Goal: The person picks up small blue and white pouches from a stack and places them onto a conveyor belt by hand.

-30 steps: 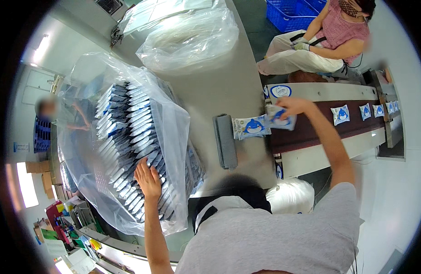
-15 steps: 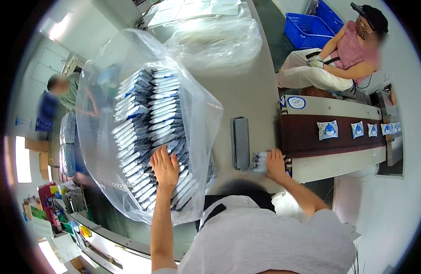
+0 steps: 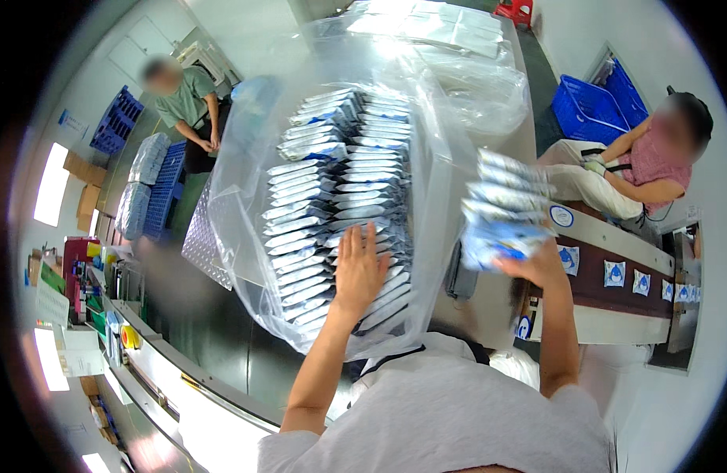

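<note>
A large clear plastic bag (image 3: 452, 185) lies open on the table, holding two long rows of small white-and-blue sealed packets (image 3: 300, 206) stood on edge. My left hand (image 3: 359, 272) rests flat on the near part of the right-hand row, fingers stretched out. To the right of the bag, above the table, my right hand (image 3: 543, 264) grips a stack of packets (image 3: 505, 197), smeared by motion. Its thumb is along the near end of the stack. A dark grey block (image 3: 460, 272) lies on the table between the bag and my right hand, partly hidden.
A conveyor with a dark red belt (image 3: 643, 307) carries a line of single packets (image 3: 614, 273) at right. One person (image 3: 655, 173) sits beyond it near blue baskets (image 3: 588, 106); another (image 3: 192, 98) sits at far left. Folded clear plastic bags (image 3: 482, 87) lie at the table's far end.
My right hand has lifted the stack of packets from the table beside the conveyor and moved it up and away from me. My left hand stays on the packets. The whole view has shifted.
</note>
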Demonstrator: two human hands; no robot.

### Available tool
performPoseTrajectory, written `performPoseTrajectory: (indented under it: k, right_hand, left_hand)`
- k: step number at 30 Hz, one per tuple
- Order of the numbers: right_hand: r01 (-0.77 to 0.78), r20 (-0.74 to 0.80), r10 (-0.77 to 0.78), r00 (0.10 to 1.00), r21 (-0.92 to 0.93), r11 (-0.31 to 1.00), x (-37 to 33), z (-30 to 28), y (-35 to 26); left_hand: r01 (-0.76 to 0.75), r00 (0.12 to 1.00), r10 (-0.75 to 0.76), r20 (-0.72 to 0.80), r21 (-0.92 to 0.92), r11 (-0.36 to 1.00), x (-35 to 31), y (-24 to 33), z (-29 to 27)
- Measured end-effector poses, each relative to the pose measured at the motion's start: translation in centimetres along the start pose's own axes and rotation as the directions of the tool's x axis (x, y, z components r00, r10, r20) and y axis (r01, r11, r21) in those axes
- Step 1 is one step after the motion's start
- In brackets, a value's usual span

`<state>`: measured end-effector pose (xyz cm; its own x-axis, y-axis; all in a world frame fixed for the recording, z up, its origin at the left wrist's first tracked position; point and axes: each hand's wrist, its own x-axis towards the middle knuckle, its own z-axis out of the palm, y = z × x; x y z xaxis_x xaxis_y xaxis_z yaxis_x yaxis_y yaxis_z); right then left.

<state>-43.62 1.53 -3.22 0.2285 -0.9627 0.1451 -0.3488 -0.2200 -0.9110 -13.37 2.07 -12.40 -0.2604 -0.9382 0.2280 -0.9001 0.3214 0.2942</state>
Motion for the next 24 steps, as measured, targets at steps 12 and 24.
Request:
performPoseTrajectory:
  k: [12,24]
  right_hand:
    - [0.544,0.626,-0.078,0.776,-0.602,0.584,18.4,18.9,4.2]
    - [-0.105,-0.505,0.006,0.863,-0.169,0.980,-1.4,6.3,11.1]
  left_hand:
    - [0.037,0.930,-0.149,-0.336,-0.319,0.947,1.2,-1.6,-5.7]
    - [0.058,0.971,-0.033,-0.236,0.102,0.993,9.0,-5.7,4.3]
